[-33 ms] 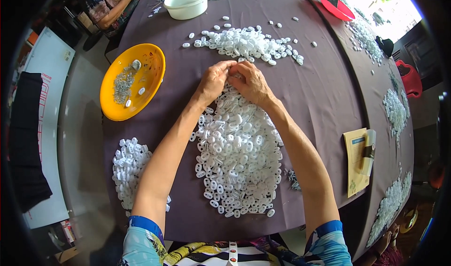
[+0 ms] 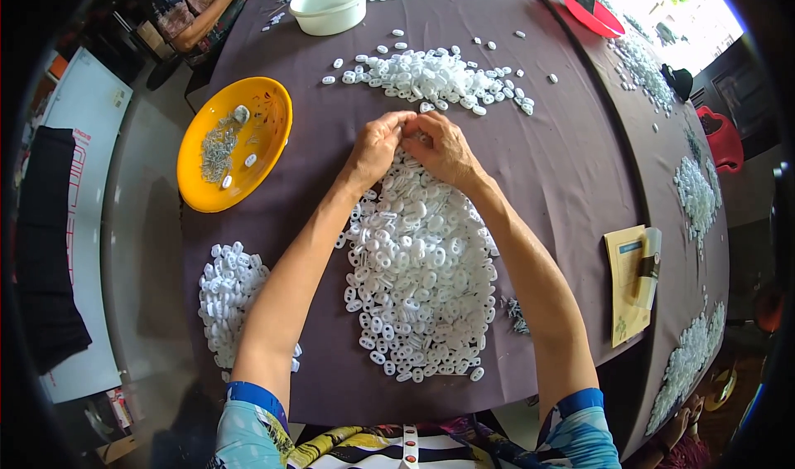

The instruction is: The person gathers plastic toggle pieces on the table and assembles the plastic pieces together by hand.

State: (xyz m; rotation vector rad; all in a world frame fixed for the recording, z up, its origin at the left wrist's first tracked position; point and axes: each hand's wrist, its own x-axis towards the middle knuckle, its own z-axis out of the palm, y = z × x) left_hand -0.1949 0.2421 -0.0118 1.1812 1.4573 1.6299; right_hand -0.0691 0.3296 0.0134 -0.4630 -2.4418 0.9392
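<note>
White two-holed pieces (image 2: 422,278) lie heaped centrally, left hand (image 2: 375,148) and right hand (image 2: 445,152) curled together at the heap's far end, anything gripped hidden, pose virtually unchanged since the previous view, so fingerwork appears ongoing; yellow bowl (image 2: 269,146) at left, dark tablecloth (image 2: 546,171) beneath.

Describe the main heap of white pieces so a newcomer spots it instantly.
On the dark tablecloth, find the left forearm and right forearm. The main heap lies between them, clearly larger than the left heap or the heap just ahead.
</note>
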